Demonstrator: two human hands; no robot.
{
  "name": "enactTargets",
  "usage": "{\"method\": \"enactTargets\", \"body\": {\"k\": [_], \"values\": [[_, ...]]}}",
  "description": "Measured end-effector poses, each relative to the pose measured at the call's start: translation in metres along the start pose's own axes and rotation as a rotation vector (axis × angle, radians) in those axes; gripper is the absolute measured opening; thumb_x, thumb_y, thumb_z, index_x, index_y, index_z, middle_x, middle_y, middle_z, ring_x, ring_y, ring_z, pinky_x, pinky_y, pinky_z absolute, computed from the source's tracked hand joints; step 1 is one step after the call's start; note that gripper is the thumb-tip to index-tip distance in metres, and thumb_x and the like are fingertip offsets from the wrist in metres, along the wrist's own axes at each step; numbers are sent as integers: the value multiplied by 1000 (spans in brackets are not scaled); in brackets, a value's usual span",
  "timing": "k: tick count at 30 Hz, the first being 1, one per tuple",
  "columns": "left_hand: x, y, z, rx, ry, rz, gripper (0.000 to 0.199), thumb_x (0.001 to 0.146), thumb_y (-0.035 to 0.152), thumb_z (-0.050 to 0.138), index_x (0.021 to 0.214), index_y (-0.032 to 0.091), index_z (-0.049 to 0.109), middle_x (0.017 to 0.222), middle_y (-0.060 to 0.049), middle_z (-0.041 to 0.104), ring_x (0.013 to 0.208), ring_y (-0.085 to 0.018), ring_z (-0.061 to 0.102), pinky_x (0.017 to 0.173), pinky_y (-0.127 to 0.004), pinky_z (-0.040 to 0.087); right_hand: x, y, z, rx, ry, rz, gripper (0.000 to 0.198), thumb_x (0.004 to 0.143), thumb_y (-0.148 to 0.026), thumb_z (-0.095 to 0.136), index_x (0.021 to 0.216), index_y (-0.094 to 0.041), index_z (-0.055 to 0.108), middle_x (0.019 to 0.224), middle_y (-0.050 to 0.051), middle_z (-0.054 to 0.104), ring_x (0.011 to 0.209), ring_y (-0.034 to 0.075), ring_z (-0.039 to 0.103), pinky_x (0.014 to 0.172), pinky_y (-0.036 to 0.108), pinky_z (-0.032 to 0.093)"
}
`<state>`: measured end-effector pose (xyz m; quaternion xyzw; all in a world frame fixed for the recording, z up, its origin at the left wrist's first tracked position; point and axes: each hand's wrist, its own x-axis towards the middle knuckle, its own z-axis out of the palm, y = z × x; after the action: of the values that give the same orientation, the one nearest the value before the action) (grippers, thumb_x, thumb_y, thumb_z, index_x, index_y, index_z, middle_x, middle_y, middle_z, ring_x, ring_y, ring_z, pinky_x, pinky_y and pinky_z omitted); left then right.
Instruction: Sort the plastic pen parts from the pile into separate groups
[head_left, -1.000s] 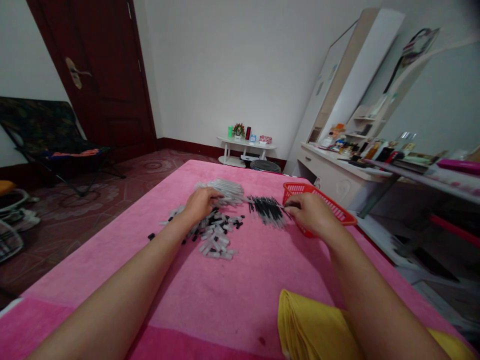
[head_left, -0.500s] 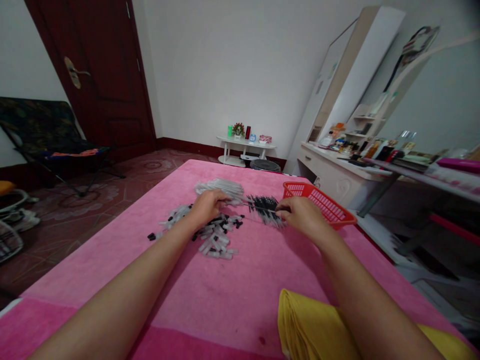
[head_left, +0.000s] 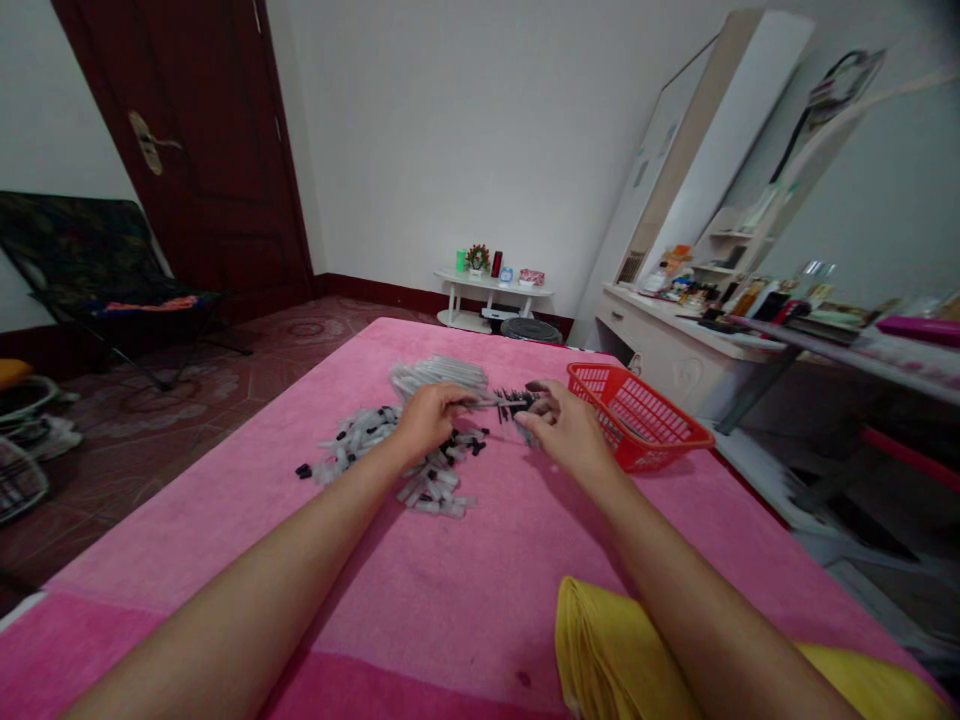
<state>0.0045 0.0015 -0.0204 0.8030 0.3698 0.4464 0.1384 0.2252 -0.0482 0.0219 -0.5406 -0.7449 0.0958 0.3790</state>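
Note:
My left hand [head_left: 435, 415] is closed in a pinch on a slim, pale pen-like tube [head_left: 491, 402], which points to the right. At the tube's right end are the curled thumb and fingers of my right hand [head_left: 562, 425], slightly blurred. Behind and below the tube lies a pile of thin sticks with black ends [head_left: 512, 410], partly hidden by my right hand. A bundle of clear slim tubes [head_left: 442, 372] lies just beyond my left hand. Short clear caps with black pieces [head_left: 431, 485] are heaped under and around my left wrist.
A red plastic basket [head_left: 652, 455] stands to the right of my right hand. Folded yellow cloth [head_left: 622, 640] lies at the near right, under my right forearm. Pink cloth [head_left: 420, 600] covers the table. A dresser with bottles [head_left: 675, 350] stands at the right.
My right hand has moved left, closer to my left hand, and the thin dark stick between them no longer shows at that length. My left hand has barely moved.

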Motion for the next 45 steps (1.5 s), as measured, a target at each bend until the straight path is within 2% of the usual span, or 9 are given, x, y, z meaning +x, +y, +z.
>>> {"method": "enactTargets", "body": {"k": [2, 6, 10, 20, 27, 33, 36, 39, 45], "values": [[2, -8, -1, -54, 163, -99, 28, 74, 9, 54, 94, 17, 71, 93, -7, 71, 90, -20, 64, 83, -33, 49, -5, 3, 17, 86, 45, 19, 42, 77, -30, 62, 116, -16, 56, 80, 3, 67, 63, 14, 58, 59, 24, 42], [6, -22, -6, -247, 490, -276, 26, 73, 17, 58, 96, 11, 69, 95, -10, 71, 89, -21, 65, 84, -35, 50, -17, 7, 43, 14, -72, -134, 20, 77, -18, 59, 96, -18, 65, 91, 5, 65, 82, 17, 58, 74, 29, 43], [5, -28, -7, -328, 586, -304, 28, 72, 20, 59, 95, 9, 68, 93, -10, 71, 87, -21, 65, 85, -35, 50, -24, 8, 58, -77, -191, -273, 26, 75, -7, 58, 98, -18, 65, 101, 7, 63, 99, 20, 53, 86, 31, 40], [-1, -29, 0, -192, 514, -268, 26, 74, 18, 57, 96, 14, 69, 96, -7, 69, 88, -19, 64, 77, -31, 52, -20, 16, 78, -216, -201, -214, 16, 77, -15, 62, 92, -19, 61, 92, 5, 63, 86, 18, 55, 73, 27, 40], [-11, -15, 5, 194, 228, -26, 29, 79, 9, 49, 99, 19, 68, 92, -5, 67, 92, -18, 59, 84, -30, 47, -22, 22, 79, -181, -171, -156, 22, 76, -8, 58, 95, -18, 62, 93, 6, 62, 90, 19, 58, 76, 26, 40], [-16, 0, 11, 395, 54, 37, 42, 74, 0, 44, 103, 21, 67, 94, -5, 64, 94, -19, 56, 81, -29, 45, -17, 31, 69, 99, 27, 5, 17, 76, -8, 55, 83, -18, 67, 87, 5, 63, 85, 17, 59, 75, 26, 43], [-16, 3, 13, 416, 31, 20, 44, 73, -1, 44, 103, 21, 67, 91, -5, 63, 93, -19, 56, 80, -28, 45, -1, 31, 63, 388, 119, 235, 5, 74, -15, 57, 72, -17, 62, 65, 0, 60, 61, 13, 56, 58, 24, 43], [-16, 3, 13, 412, 39, 3, 45, 72, -1, 44, 103, 21, 67, 91, -4, 63, 94, -18, 56, 81, -27, 45, 19, 27, 62, 816, 151, 483, 10, 72, -23, 61, 66, -17, 55, 47, -6, 50, 39, 8, 43, 41, 20, 35], [-15, -1, 14, 399, 49, -29, 39, 75, 2, 45, 102, 21, 67, 92, -5, 64, 92, -18, 57, 81, -28, 46, 28, 18, 69, 1051, 166, 552, 16, 62, -20, 70, 74, -16, 60, 55, -2, 60, 48, 9, 56, 49, 21, 48]]}}
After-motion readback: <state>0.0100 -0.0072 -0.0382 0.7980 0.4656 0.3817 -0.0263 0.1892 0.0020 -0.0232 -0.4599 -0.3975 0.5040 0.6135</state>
